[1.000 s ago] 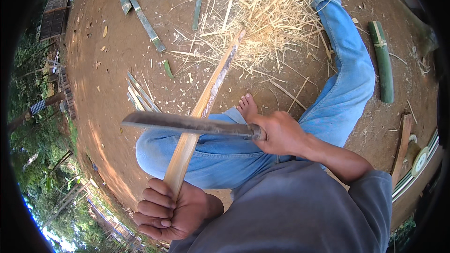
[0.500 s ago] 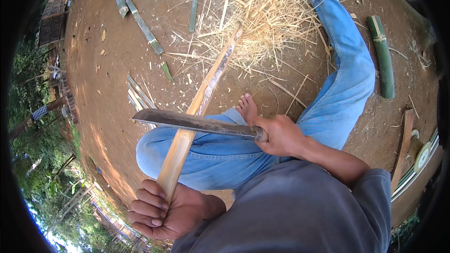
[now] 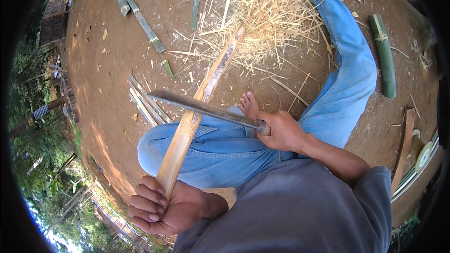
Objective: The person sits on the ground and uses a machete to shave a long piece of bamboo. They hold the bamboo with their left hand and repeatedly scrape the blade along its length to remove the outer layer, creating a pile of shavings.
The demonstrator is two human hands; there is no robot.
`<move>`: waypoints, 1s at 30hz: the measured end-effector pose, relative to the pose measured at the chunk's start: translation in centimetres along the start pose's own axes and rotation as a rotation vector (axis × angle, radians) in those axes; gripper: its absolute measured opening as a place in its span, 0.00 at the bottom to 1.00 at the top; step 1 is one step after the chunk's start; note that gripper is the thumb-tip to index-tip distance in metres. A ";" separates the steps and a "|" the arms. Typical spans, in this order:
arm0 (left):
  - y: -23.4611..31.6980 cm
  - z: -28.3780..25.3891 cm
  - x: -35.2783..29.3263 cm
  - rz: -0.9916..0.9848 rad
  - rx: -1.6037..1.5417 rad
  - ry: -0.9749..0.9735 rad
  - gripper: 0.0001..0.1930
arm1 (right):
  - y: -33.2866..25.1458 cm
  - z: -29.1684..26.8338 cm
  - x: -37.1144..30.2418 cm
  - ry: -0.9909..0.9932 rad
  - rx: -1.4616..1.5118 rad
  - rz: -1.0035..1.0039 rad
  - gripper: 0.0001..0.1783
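My left hand point(image 3: 164, 204) is closed round the near end of a long split bamboo strip point(image 3: 174, 153). The strip slants up and away over my bent leg, its far end above the shavings; its upper part shows a whitish, dark-flecked inner face. In my right hand point(image 3: 285, 132) is the handle of a machete point(image 3: 206, 108), gripped in a fist. Its long dark blade points left and lies across the strip near mid-length, with the tip beyond the strip's left side.
A heap of pale shavings point(image 3: 274, 11) covers the ground ahead. Thin bamboo slats point(image 3: 145, 100) lie left of my knee. Green bamboo pieces lie at far left point(image 3: 146, 26) and right point(image 3: 383, 58). A wooden slat point(image 3: 404, 147) and a round pale disc point(image 3: 423, 156) are at right.
The machete blade has slid farther up the strip, away from my left hand, and its tip has swung upward. My right hand has shifted slightly forward; the left keeps its hold.
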State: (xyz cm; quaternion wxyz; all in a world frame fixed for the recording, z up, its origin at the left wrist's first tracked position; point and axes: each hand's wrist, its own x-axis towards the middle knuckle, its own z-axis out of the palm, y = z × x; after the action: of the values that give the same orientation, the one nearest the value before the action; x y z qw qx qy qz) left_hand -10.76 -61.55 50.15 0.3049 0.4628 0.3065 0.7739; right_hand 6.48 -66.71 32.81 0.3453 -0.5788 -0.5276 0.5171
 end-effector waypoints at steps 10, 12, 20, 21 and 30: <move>-0.1 -0.6 0.3 -0.007 -0.008 0.013 0.20 | 0.2 0.2 0.0 0.018 -0.059 0.033 0.08; 0.0 -0.6 0.3 -0.003 -0.007 0.015 0.20 | 0.2 -0.2 0.4 0.029 -0.060 0.071 0.08; 0.0 -0.6 0.0 0.000 0.001 -0.008 0.21 | 1.9 -0.7 1.5 0.008 -0.099 0.143 0.08; 0.0 -0.5 0.0 0.005 -0.009 -0.008 0.21 | 2.3 -1.0 2.1 0.001 -0.088 0.235 0.08; 0.0 -1.0 -0.2 0.023 -0.044 -0.185 0.21 | -1.5 -2.1 0.4 0.013 -0.109 0.002 0.08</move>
State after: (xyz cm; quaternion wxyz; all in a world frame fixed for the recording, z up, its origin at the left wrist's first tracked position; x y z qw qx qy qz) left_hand -11.55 -61.90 49.68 0.3332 0.5289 0.2546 0.7378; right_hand 8.03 -65.70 34.63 0.3162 -0.6007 -0.5520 0.4843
